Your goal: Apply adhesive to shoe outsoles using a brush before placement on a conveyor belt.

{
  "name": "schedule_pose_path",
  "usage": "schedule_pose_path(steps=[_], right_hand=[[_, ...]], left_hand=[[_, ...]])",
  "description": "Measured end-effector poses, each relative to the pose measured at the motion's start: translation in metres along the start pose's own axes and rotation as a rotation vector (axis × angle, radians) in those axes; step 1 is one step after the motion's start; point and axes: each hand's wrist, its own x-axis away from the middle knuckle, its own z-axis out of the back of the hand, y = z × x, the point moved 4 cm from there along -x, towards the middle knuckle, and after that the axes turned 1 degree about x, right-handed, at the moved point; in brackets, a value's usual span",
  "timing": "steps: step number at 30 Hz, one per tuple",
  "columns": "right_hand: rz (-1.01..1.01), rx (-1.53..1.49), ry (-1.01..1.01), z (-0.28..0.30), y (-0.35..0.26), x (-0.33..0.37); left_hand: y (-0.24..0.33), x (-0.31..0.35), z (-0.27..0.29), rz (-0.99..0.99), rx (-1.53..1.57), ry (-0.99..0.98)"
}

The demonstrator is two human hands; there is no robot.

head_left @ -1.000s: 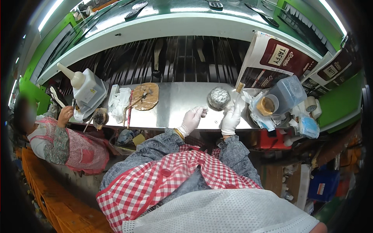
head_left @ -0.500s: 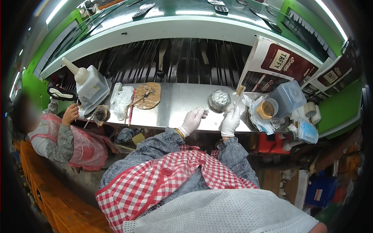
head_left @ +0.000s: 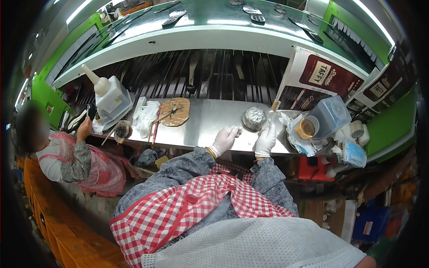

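Note:
My right hand (head_left: 266, 140), in a white glove, is closed round the handle of a small brush (head_left: 275, 106), whose pale bristles point up and away from me. Just left of it sits a round, foil-covered silver ball (head_left: 254, 119) on the metal ledge. My left hand (head_left: 225, 140), gloved too, is closed at the near edge of the ledge, fingertips pinched together. Whatever is between those fingertips, if anything, is too small to tell. A cup with amber-brown contents (head_left: 305, 128) stands to the right of my right hand.
Beyond the metal ledge (head_left: 210, 129) runs a row of dark rods under a green belt carrying shoe soles (head_left: 174, 18). At left lie a brown round pad (head_left: 175, 111), white cloth (head_left: 146, 117) and a spouted bottle (head_left: 111, 98). A co-worker (head_left: 73, 158) holds a shoe part. A clear container (head_left: 333, 114) stands right.
The view has shifted slightly. My right hand still holds the brush, and my left stays pinched near the ball. The co-worker has lowered and turned the shoe part.

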Motion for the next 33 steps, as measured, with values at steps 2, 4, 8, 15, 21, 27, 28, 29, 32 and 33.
schedule_pose_path(steps=[2, 4, 8, 15, 21, 27, 28, 29, 32, 33], right_hand=[[0.045, 0.047, 0.044, 0.002, -0.004, 0.001], [0.024, 0.010, 0.028, 0.001, -0.006, 0.002], [0.022, 0.002, 0.012, 0.000, -0.011, 0.002], [-0.023, -0.082, 0.010, -0.001, 0.006, 0.001], [-0.017, -0.145, 0.006, -0.003, 0.001, 0.005], [-0.083, -0.245, -0.016, -0.003, -0.002, 0.006], [-0.058, -0.215, -0.007, -0.001, -0.004, 0.007], [-0.030, -0.185, 0.006, 0.000, -0.006, 0.006], [0.008, -0.185, 0.018, 0.001, 0.000, 0.004], [0.006, -0.185, 0.019, 0.001, 0.001, 0.005]], left_hand=[[0.004, 0.000, -0.001, -0.003, -0.011, 0.006], [0.007, 0.001, 0.000, -0.005, -0.021, 0.015], [0.008, 0.000, 0.001, -0.013, -0.040, -0.004], [0.010, 0.002, -0.003, -0.097, -0.129, 0.012], [0.005, 0.006, 0.002, -0.103, -0.290, -0.043], [0.020, 0.009, 0.002, -0.224, -0.419, 0.010], [0.021, 0.012, 0.001, -0.221, -0.422, 0.012], [0.020, 0.013, 0.000, -0.161, -0.388, -0.003], [0.020, 0.011, -0.002, -0.164, -0.386, -0.006], [0.021, 0.011, -0.002, -0.226, -0.414, 0.006]])
